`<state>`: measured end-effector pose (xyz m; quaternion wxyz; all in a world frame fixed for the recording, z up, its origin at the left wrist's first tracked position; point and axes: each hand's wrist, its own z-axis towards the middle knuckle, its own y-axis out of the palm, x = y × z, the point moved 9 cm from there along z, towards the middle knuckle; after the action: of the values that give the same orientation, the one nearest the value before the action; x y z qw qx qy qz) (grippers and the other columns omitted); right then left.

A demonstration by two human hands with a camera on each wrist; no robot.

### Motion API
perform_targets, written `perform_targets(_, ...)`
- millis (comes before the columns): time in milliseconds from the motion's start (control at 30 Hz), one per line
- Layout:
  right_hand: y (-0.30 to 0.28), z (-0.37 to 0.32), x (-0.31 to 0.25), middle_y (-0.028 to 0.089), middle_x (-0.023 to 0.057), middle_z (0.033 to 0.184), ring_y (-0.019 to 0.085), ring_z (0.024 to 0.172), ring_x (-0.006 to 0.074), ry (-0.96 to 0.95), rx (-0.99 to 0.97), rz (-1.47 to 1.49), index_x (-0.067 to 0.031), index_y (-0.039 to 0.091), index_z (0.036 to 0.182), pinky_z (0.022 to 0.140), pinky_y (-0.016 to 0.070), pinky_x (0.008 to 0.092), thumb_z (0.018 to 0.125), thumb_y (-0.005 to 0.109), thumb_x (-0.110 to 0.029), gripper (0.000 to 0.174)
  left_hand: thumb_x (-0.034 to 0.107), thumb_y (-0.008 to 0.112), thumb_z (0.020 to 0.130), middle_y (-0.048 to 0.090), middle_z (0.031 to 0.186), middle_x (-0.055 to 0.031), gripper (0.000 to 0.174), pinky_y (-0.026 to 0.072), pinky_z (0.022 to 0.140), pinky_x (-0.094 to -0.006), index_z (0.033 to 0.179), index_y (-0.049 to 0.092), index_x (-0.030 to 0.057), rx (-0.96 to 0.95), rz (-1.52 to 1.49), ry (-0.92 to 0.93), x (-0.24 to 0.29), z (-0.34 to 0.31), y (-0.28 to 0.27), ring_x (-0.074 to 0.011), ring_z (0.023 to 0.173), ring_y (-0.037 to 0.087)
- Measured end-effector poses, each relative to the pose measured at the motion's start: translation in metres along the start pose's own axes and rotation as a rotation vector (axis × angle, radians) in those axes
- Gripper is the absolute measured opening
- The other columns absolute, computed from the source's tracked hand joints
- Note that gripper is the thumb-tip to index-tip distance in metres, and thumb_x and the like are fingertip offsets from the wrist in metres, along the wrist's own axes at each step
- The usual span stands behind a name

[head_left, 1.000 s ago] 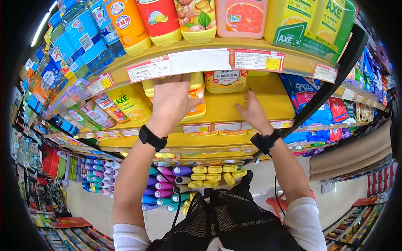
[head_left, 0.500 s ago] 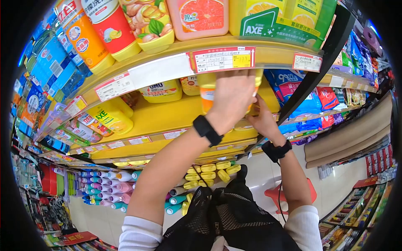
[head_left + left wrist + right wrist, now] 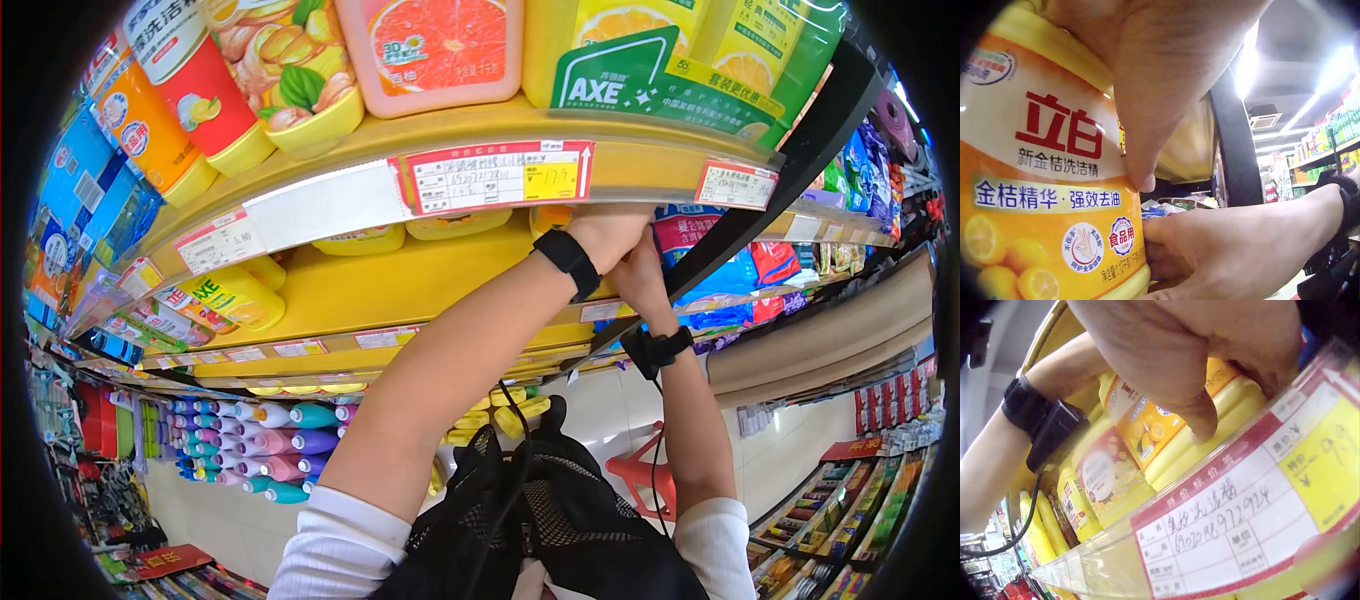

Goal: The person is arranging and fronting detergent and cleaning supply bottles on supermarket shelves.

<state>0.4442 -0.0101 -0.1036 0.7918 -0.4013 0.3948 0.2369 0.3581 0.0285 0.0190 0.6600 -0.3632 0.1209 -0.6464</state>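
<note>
Under the upper shelf edge, my left hand grips an orange-labelled yellow bottle at its top; in the left wrist view the bottle stands close, thumb down its side. My right hand is beside the left one at the shelf's right end. In the left wrist view the right hand holds the bottle's lower side, some fingers hidden behind it. The right wrist view shows the right thumb against the bottle, which is upright on the shelf.
Detergent bottles line the upper shelf above a price-tag rail. More bottles stand farther back on the yellow shelf. A black post and blue bags are at the right, a red stool below.
The left hand has carried the orange-labelled bottle rightward along the shelf to its right end. The right hand has come from apart to the bottle's side. The view has shifted right.
</note>
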Motion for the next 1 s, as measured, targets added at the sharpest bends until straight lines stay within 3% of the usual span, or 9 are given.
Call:
perform_targets(100,0.01,0.019,0.018,0.052,0.0269,0.131,0.052,0.124,0.0392,-0.052,0.025,-0.101,0.0037,0.035,0.136,0.103,0.0423,0.0413,0.082,0.076,-0.018,0.072,0.021,0.067,0.085,0.069,0.094,-0.0186,0.026,0.0521,0.08,-0.0432,0.102,0.069,0.0018,-0.075,-0.139,-0.175,-0.03,0.004,0.014,-0.0362,0.088,0.066)
perform_targets(233,0.026,0.041,0.028,0.045,0.0279,0.138,0.045,0.13,0.0398,-0.11,-0.008,-0.072,0.0032,0.033,0.139,0.108,0.038,0.0399,0.082,0.075,-0.018,0.074,0.022,0.066,0.086,0.069,0.096,-0.0188,0.026,0.0519,0.081,-0.0434,0.103,0.069,0.0021,0.065,-0.243,-0.161,-0.046,0.004,0.001,-0.0362,0.089,0.066)
perform_targets(433,0.033,0.049,0.019,0.048,0.0273,0.135,0.047,0.126,0.0403,-0.079,-0.019,-0.059,0.0035,0.035,0.138,0.106,0.0395,0.0415,0.082,0.074,-0.015,0.071,0.023,0.065,0.088,0.069,0.098,-0.0191,0.027,0.0516,0.082,-0.0436,0.104,0.068,0.0025,0.166,-0.234,-0.075,-0.052,0.0,-0.025,-0.0361,0.091,0.065)
perform_targets(533,0.029,0.042,0.008,0.059,0.0213,0.124,0.06,0.114,0.03,-0.152,0.062,-0.2,0.0046,0.035,0.138,0.097,0.0477,0.0384,0.085,0.073,-0.014,0.068,0.025,0.063,0.09,0.068,0.103,-0.0183,0.029,0.0515,0.083,-0.0435,0.109,0.067,0.0033,0.05,-0.028,0.027,-0.033,-0.013,-0.041,-0.0352,0.094,0.065)
perform_targets(600,0.022,0.029,0.003,0.058,0.0231,0.127,0.059,0.117,0.0323,-0.133,0.091,-0.257,0.0052,0.035,0.14,0.099,0.0469,0.0386,0.085,0.071,-0.015,0.069,0.027,0.062,0.091,0.065,0.114,-0.0158,0.036,0.0506,0.086,-0.0437,0.119,0.061,0.0047,-0.138,0.402,0.107,-0.019,-0.031,-0.045,-0.0343,0.103,0.063)
perform_targets(700,0.019,0.005,-0.007,0.053,0.0268,0.133,0.053,0.125,0.0368,-0.239,0.152,-0.353,0.0044,0.035,0.144,0.105,0.0423,0.04,0.085,0.067,-0.01,0.068,0.027,0.063,0.09,0.061,0.122,-0.0164,0.041,0.0428,0.101,-0.0447,0.124,0.057,0.0057,0.009,0.43,0.222,-0.008,-0.084,-0.087,-0.0311,0.119,0.056)
perform_targets(733,0.02,0.004,-0.001,0.052,0.0276,0.134,0.051,0.126,0.0385,-0.202,0.151,-0.351,0.0042,0.035,0.143,0.105,0.0422,0.041,0.086,0.066,-0.011,0.067,0.026,0.064,0.089,0.061,0.121,-0.0175,0.039,0.0387,0.106,-0.045,0.122,0.058,0.0056,-0.049,0.432,0.209,-0.019,-0.097,-0.091,-0.0289,0.122,0.053)
perform_targets(833,0.022,0.0,-0.004,0.05,0.0295,0.135,0.049,0.126,0.0424,-0.147,0.166,-0.477,0.0044,0.036,0.142,0.105,0.042,0.0427,0.088,0.063,-0.015,0.064,0.026,0.067,0.088,0.062,0.116,-0.0193,0.04,0.0476,0.095,-0.0439,0.119,0.059,0.0028,-0.289,0.268,-0.087,-0.07,-0.143,-0.096,-0.0362,0.11,0.06)
perform_targets(1000,0.026,-0.004,-0.015,0.05,0.0314,0.133,0.049,0.123,0.0465,-0.115,0.183,-0.547,0.0052,0.041,0.138,0.104,0.0422,0.045,0.09,0.059,-0.021,0.058,0.029,0.069,0.086,0.062,0.116,-0.0224,0.054,0.0486,0.093,-0.0452,0.128,0.05,0.0007,-0.168,0.172,-0.224,-0.111,-0.172,-0.118,-0.041,0.108,0.06)
